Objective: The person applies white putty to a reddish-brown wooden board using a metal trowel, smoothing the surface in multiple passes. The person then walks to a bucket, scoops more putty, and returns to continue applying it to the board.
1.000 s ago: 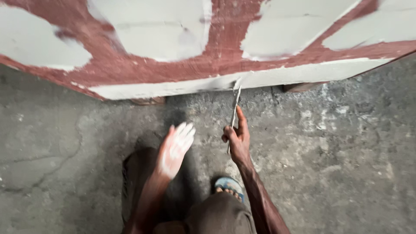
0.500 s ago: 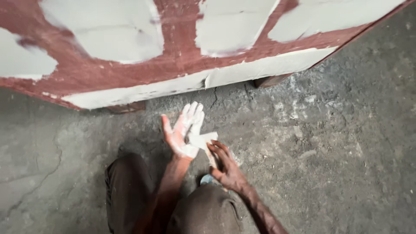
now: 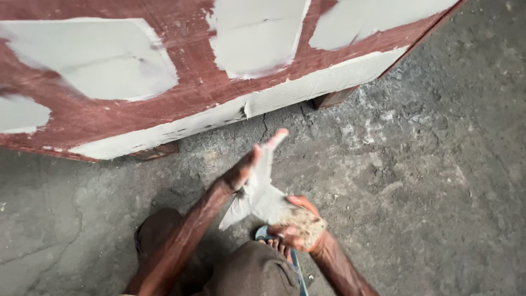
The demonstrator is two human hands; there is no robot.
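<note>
At the bottom centre of the frame, the person's bent knee (image 3: 252, 271) in brown cloth fills the near edge, with a blue sandal (image 3: 295, 262) and toes showing just beside it.

Just above the knee, the right hand (image 3: 298, 225) curls around a rough, sandy-coloured block (image 3: 308, 226), fingers wrapped over its lower edge. The block is pressed against the heel of the left hand.

The left hand (image 3: 257, 175) is spread wide and flat, fingers pointing to the upper right, holding nothing. Its palm and fingers are coated in pale grey-white putty (image 3: 264, 197), and a smear of it hangs down in a point toward the lower left. The left forearm runs from the lower left of the frame up to the centre.

Around both hands lies a grey concrete floor (image 3: 427, 164), cracked and stained, with pale dusty marks in the right half.

Across the top of the frame sits a reddish-brown board (image 3: 192, 87), tilted down to the left. It carries 4 large patches of the same pale filler, and its near edge is coated too. 2 dark supports (image 3: 334, 98) peek out beneath it.
</note>
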